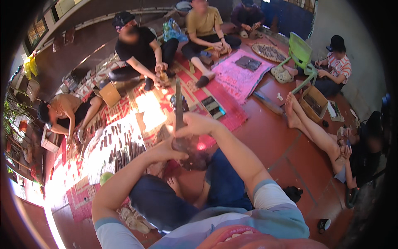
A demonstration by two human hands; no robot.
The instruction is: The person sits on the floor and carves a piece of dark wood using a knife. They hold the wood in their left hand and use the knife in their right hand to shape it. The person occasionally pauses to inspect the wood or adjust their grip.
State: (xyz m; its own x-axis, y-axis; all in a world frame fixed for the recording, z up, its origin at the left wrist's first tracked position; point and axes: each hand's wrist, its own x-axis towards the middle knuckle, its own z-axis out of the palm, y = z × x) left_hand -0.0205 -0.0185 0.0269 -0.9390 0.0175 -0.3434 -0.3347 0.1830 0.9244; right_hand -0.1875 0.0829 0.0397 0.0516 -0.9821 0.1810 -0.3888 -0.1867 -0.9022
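In front of my crossed legs, my left hand (pixel 168 150) is closed on a dark brown, rough-looking block (pixel 194 157). My right hand (pixel 198 124) is wrapped around the lower part of a long, narrow, flat blade (pixel 179 101) that points up and away from me. The blade's lower end is hidden behind the fingers, so I cannot tell whether it touches the block. Left of my hands, many short dark sticks (pixel 120 153) lie in rows on a pale sheet.
A red patterned mat (pixel 226 112) covers the tiled floor. On it are a pink sheet (pixel 242 74) and a dark tray (pixel 213 107). Several people sit around, working with their hands. A green chair (pixel 299 50) and a cardboard box (pixel 313 101) stand at right; sandals (pixel 134 220) lie at lower left.
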